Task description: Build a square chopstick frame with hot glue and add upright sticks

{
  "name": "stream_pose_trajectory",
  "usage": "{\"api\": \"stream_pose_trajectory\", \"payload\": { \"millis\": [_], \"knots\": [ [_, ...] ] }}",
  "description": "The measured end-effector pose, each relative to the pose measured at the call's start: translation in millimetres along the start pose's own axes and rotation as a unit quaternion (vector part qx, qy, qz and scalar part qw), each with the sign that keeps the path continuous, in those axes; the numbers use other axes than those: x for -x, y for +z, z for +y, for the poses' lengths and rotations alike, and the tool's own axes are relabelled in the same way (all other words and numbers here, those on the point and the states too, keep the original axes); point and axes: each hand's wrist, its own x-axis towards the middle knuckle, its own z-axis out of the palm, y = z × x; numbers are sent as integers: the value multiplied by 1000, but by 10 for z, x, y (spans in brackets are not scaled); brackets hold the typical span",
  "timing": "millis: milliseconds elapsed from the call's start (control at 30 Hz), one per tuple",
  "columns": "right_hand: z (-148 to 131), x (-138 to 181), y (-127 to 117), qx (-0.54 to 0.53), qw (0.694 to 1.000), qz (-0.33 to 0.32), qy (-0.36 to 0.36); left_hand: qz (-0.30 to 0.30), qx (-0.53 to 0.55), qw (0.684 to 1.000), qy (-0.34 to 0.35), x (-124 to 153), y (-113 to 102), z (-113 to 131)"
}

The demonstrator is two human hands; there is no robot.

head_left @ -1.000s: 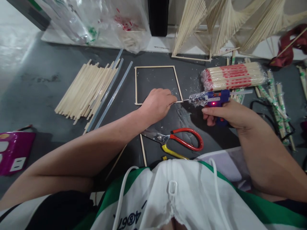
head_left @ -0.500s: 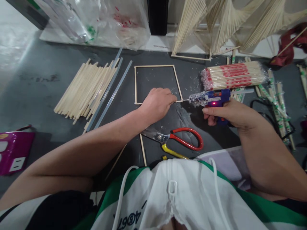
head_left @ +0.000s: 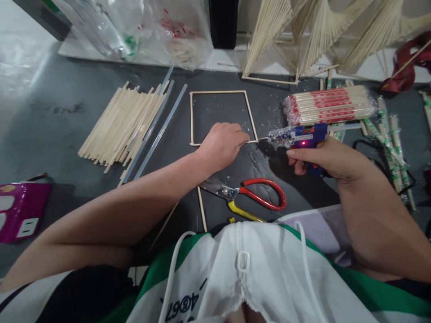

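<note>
Yeah, your left hand (head_left: 222,143) pinched the stick frame (head_left: 218,92) while your right hand (head_left: 328,156) gripped the glue gun (head_left: 305,137), so a nozzle (head_left: 264,138) bump risked skewing the nearby corner (head_left: 257,141)

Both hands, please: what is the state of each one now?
Left hand: closed on the square wooden-stick frame, at its near side.
Right hand: closed, holding the blue hot-glue gun.

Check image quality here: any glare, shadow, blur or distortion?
Head view: pale glare in the upper-left corner; dark shadow on the table below the glue gun; shiny highlights on the plastic-wrapped bundle; square stick frame and left hand fairly sharp; forearms seemingly stretched toward the edges.
</note>
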Motion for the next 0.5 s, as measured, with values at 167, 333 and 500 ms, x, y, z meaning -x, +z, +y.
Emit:
{"api": "stream_pose_trajectory", "payload": {
  "millis": [167,333,500],
  "knots": [
    [43,-27,32,-16,1000,-1,-14,4,4,1000,2,-3,10,-1],
    [-13,-6,94,-13,1000,-23,-10,-2,-2,1000,2,-8,1,2],
    [-10,-18,97,-13,999,-36,-15,-3,1,1000,3,-9,-12,5]
  ]
}}
